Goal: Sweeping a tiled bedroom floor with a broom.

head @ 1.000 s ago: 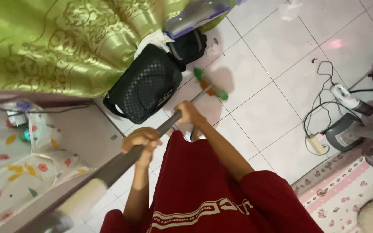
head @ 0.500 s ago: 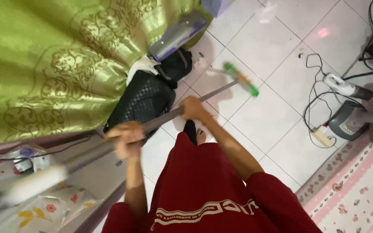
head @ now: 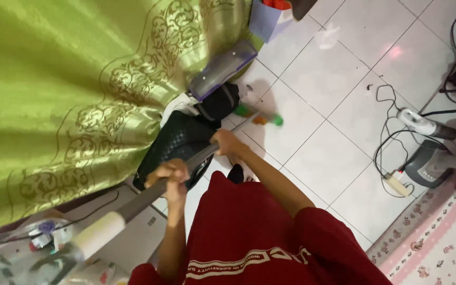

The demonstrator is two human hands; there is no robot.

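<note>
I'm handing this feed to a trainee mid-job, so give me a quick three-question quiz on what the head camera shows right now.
1. True or false: both hands grip the broom handle.
2. Which hand is farther down the handle, nearer the broom head? A) left hand B) right hand
3. Fill in: the broom head rests on the white tiled floor just beside a ____ bag.

Key:
1. True: the left hand and the right hand both wrap the handle.
2. B
3. black
</note>
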